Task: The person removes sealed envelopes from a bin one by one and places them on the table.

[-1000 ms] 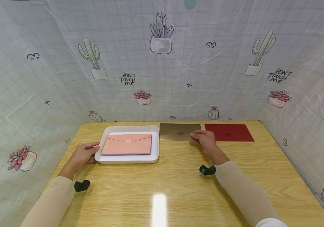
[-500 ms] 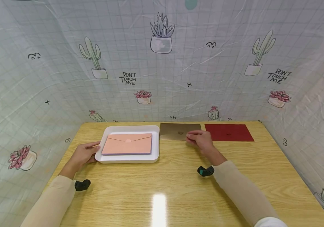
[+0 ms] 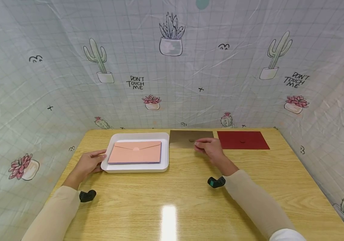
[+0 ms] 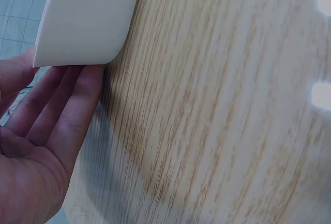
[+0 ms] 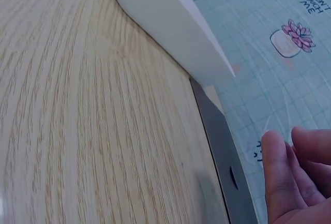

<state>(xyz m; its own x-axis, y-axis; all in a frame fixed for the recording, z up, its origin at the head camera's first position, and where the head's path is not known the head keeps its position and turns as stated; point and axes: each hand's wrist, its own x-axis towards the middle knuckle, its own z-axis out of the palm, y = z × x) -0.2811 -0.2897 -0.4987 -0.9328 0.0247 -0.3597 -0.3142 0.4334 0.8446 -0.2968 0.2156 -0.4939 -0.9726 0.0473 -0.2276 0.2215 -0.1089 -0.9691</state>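
A white tray (image 3: 135,169) stands at the back left of the table, holding a stack of envelopes with a salmon-pink envelope (image 3: 135,154) on top. My left hand (image 3: 88,164) grips the tray's left side, its thumb at the rim and its fingers against the outer wall; the left wrist view shows the fingertips hidden behind the wall. My right hand (image 3: 211,149) hovers over the front right part of a brown envelope (image 3: 181,139), which lies flat right of the tray. Its fingers (image 5: 279,167) are loosely bent, thumb apart, with nothing between them.
A dark red envelope (image 3: 244,140) lies flat at the back right, beyond my right hand. The wooden table (image 3: 147,197) ends at a printed cloth backdrop (image 3: 202,67) at the back and sides.
My right hand has drifted slightly left over the brown envelope. The left hand, the tray and the envelopes have stayed in place.
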